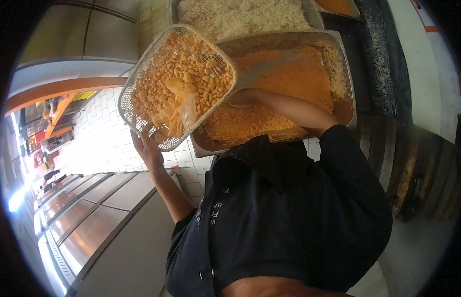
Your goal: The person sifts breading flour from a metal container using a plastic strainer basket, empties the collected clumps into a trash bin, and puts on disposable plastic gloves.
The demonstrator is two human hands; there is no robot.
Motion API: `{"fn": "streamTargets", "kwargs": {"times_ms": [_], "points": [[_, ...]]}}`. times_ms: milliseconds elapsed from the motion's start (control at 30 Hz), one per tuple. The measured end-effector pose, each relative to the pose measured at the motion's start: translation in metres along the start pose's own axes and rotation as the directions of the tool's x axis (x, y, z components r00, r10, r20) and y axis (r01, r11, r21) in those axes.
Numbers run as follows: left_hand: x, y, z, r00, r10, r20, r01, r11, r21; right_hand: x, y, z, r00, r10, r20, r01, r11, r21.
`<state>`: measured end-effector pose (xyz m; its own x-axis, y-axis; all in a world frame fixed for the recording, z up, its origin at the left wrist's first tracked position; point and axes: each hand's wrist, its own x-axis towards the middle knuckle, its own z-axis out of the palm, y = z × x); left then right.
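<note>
Head view: Fingers curled, the left hand (150,150) grips a mesh basket (127,105) toward one o'clock, at nine from the right hand (244,96), whose grip is unclear.

Floor: white tiles (94,119), washed out by glare, left of the left-hand fingers (138,140)
Orange beam: a long bar (92,84) running left, beyond those fingers
Metal panels: large, dull sheets (109,32), farther beyond them
Steel-fronted unit: shiny panelled furniture (89,222), left and nearer the wearer than those fingers
Light: a bright white patch (16,199), far left
Slats: dark, worn boards (413,163), well right of the right-hand fingers (236,97)
Pale surface: whitish, red-marked (428,54), farthest right
</note>
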<state>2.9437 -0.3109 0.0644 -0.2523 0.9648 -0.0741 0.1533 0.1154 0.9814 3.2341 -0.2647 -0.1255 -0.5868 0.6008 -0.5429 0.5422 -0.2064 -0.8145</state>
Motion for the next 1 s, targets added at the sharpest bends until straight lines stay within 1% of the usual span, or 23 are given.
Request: {"fn": "streamTargets", "kwargs": {"times_ms": [33,67,100,133,167,200,300,367,467,533,600,633,667,733,800,833,867,900,933,967,1000], "points": [[0.0,-0.002,0.001,1.0,-0.003,0.007,0.003,1.0,0.003,-0.006,-0.001,0.003,0.999,0.032,-0.006,-0.032,0.999,0.022],[0.002,0.0,0.003,1.0,-0.016,0.005,0.016,0.999,-0.043,-0.011,-0.004,0.004,0.999,0.036,-0.009,-0.036,0.999,0.03],[0.003,0.001,0.003,1.0,-0.029,0.001,0.029,0.996,-0.088,-0.018,-0.008,0.003,0.99,-0.021,0.14,-0.005,0.983,0.183],[0.006,0.0,0.003,0.999,-0.034,0.007,0.035,0.996,-0.086,-0.023,-0.012,0.0,0.956,-0.099,0.276,0.001,0.942,0.334],[0.007,0.0,0.002,0.999,-0.035,0.014,0.036,0.996,-0.085,-0.046,-0.036,-0.007,0.956,-0.098,0.276,-0.001,0.942,0.336],[0.008,0.0,0.001,0.999,-0.034,0.02,0.036,0.996,-0.083,-0.045,-0.031,-0.005,0.946,-0.114,0.303,-0.004,0.932,0.362],[0.013,-0.005,-0.005,0.999,-0.012,0.037,0.014,0.998,-0.056,-0.016,0.027,0.01,0.928,-0.105,0.358,-0.062,0.903,0.425],[0.017,-0.002,-0.004,0.998,-0.021,0.058,0.025,0.997,-0.067,-0.022,0.042,0.007,0.933,-0.065,0.354,-0.118,0.874,0.472],[0.021,-0.008,-0.006,0.996,-0.04,0.083,0.048,0.995,-0.092,-0.066,0.048,-0.008,0.963,0.114,0.246,-0.234,0.806,0.543],[0.022,-0.006,-0.004,0.994,-0.058,0.09,0.068,0.992,-0.109,-0.104,0.06,-0.02,0.946,0.291,0.145,-0.317,0.721,0.616],[0.026,0.006,-0.003,0.989,-0.064,0.13,0.079,0.99,-0.114,-0.144,0.07,-0.039,0.862,0.507,0.014,-0.362,0.597,0.716],[0.027,0.001,-0.006,0.99,-0.064,0.13,0.08,0.989,-0.123,-0.161,0.075,-0.046,0.795,0.604,-0.052,-0.367,0.548,0.752],[0.03,-0.007,-0.01,0.989,-0.04,0.143,0.057,0.991,-0.118,-0.175,0.08,-0.054,0.706,0.697,-0.126,-0.36,0.506,0.784],[0.033,-0.017,-0.013,0.983,0.018,0.185,0.009,0.99,-0.143,-0.204,0.081,-0.066,0.518,0.819,-0.245,-0.289,0.438,0.851],[0.03,-0.011,-0.012,0.976,0.017,0.218,0.016,0.989,-0.149,-0.234,0.057,-0.07,0.66,0.681,-0.318,-0.026,0.444,0.896],[0.029,-0.008,-0.014,0.97,0.021,0.244,0.017,0.988,-0.151,-0.247,0.042,-0.073,0.754,0.505,-0.419,0.236,0.387,0.891],[0.031,-0.01,-0.015,0.96,0.052,0.275,-0.012,0.99,-0.144,-0.255,0.027,-0.074,0.75,0.507,-0.425,0.241,0.389,0.889],[0.029,-0.004,-0.015,0.959,0.056,0.278,-0.015,0.989,-0.147,-0.261,0.013,-0.075,0.723,0.468,-0.509,0.298,0.453,0.84],[0.025,0.004,-0.014,0.951,0.05,0.304,-0.016,0.994,-0.112,-0.267,-0.003,-0.075,0.691,0.422,-0.587,0.351,0.514,0.783],[0.024,0.011,-0.015,0.944,0.044,0.328,-0.018,0.997,-0.079,-0.27,-0.027,-0.074,0.689,0.419,-0.592,0.355,0.516,0.779],[0.026,0.008,-0.016,0.941,0.097,0.325,-0.075,0.994,-0.08,-0.27,-0.056,-0.067,0.68,0.381,-0.627,0.405,0.517,0.754]]}}
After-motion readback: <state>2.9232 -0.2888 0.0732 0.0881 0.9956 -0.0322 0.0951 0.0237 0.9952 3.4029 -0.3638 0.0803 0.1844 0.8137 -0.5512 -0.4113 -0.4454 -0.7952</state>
